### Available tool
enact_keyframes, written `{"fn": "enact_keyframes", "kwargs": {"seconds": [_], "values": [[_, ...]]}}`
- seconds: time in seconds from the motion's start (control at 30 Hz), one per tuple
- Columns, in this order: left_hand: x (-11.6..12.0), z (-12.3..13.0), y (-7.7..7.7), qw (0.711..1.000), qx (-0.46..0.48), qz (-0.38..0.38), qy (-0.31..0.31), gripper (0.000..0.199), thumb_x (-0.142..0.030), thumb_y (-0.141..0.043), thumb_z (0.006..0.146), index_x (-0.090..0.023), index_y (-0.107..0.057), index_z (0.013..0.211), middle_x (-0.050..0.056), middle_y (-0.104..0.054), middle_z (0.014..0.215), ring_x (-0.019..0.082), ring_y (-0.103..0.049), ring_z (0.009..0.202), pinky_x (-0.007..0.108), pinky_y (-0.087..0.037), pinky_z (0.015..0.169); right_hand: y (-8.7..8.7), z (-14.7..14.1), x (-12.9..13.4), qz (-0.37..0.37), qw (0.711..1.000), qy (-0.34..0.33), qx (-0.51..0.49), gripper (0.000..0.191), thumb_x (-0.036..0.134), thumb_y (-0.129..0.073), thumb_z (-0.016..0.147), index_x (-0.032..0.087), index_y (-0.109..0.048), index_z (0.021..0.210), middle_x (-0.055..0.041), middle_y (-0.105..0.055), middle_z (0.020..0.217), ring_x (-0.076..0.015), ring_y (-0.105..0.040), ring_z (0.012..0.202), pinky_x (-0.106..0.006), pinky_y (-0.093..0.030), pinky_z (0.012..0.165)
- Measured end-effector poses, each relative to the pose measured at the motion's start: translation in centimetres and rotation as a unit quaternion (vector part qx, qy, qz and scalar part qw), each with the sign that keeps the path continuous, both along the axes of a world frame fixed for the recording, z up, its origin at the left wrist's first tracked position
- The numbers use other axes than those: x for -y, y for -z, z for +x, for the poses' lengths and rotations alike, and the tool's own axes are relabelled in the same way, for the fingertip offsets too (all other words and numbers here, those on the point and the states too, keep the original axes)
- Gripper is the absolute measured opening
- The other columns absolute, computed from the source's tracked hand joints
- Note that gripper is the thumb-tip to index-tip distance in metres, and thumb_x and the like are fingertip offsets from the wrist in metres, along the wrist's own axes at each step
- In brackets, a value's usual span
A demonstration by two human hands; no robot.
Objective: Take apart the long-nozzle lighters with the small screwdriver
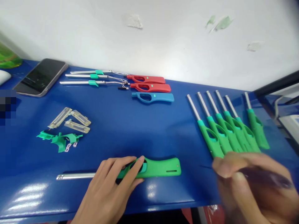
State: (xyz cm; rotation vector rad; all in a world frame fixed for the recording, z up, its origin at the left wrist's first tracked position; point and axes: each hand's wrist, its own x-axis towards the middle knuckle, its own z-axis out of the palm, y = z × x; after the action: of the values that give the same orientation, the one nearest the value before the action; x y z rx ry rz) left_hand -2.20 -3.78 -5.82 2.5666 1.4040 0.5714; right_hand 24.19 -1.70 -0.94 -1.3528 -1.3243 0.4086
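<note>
A green long-necked gas lighter [161,168] lies along the table's front, its metal tube pointing left. The fingers of my left hand [112,180] grip it around the trigger opening, hiding part of its body. To the right, my right hand [252,186] is closed around a dark-handled screwdriver [266,178], blurred, its thin shaft pointing left toward the lighter's end. Beyond that hand, several green lighters [230,133] lie side by side with tubes pointing away; the hand covers some of their lower ends.
At the back are red lighter shells [151,88], a blue shell [158,97] and metal tubes with wires [81,82]. Clear fuel tanks [60,117] and green triggers [59,141] lie on the left. A phone [42,76] rests at the back left, near the white wall [163,40].
</note>
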Motion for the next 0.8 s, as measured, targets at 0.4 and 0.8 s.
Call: {"fn": "enact_keyframes", "kwargs": {"seconds": [0.4,0.8], "values": [[-0.3,0.1,0.3,1.0,0.007,0.005,0.007,0.049,-0.02,-0.058,0.108,-0.015,-0.049,0.157,0.013,-0.059,0.133,0.024,-0.053,0.112,0.041,-0.049,0.092,2.3,2.1,-0.3,-0.205,0.915,-0.161,0.307,0.012,0.033,-0.061,0.107,0.03,-0.07,0.099,0.0021,-0.073,0.099,-0.0116,-0.077,0.083,-0.018,-0.059,0.073],[-0.3,1.2,0.7,0.996,0.051,0.054,-0.041,0.038,-0.026,-0.056,0.107,-0.014,-0.058,0.143,0.012,-0.069,0.109,0.026,-0.061,0.091,0.042,-0.055,0.074,-2.8,-5.0,-7.2,-0.118,0.87,-0.335,0.343,0.011,0.03,-0.06,0.107,0.027,-0.068,0.1,0.0003,-0.072,0.101,-0.0154,-0.074,0.082,-0.027,-0.053,0.072]]}}
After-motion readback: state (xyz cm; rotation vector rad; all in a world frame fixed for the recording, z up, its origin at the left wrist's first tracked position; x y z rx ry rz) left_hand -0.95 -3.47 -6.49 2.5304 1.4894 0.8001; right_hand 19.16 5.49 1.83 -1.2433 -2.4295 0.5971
